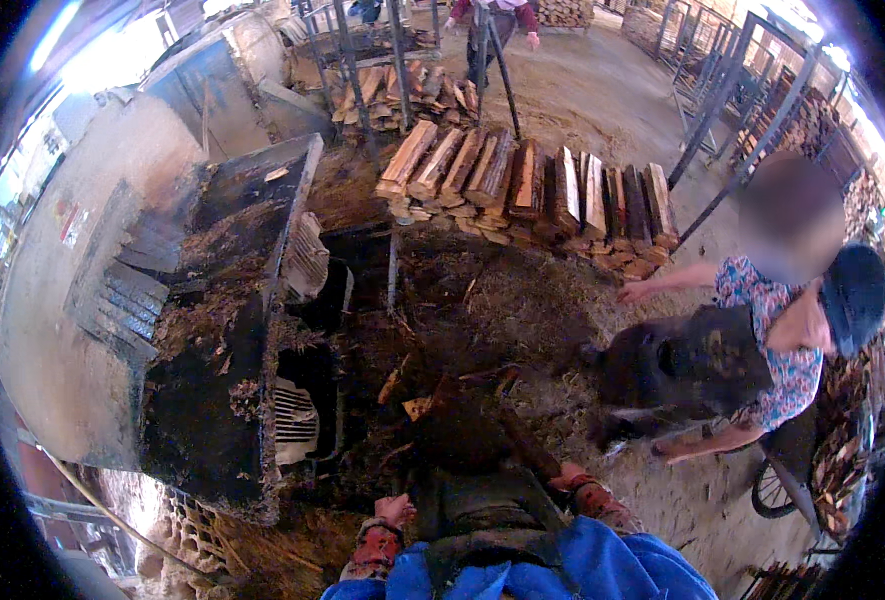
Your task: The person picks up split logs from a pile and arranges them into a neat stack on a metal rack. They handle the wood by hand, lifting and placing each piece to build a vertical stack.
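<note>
My left hand (395,510) hangs low beside my dark apron (488,505), its fingers loosely bent and holding nothing I can see. My right hand (567,476) is closed at the near end of a dark brown piece of wood (528,447), which slants away over the floor. Both forearms wear reddish patterned sleeves under blue cloth. Ahead of the apron, bark scraps and a pale wood chip (417,408) lie on dark, littered ground. The wood's far end is hard to make out in the shadow.
To the left stands a dirty metal bench (298,215) heaped with bark, above pale ribbed parts. Split logs (523,180) are stacked in a row ahead. A co-worker in a flowered shirt (738,285) and dark apron leans in at right, near a wheel (775,488). Another person (503,12) stands farther back.
</note>
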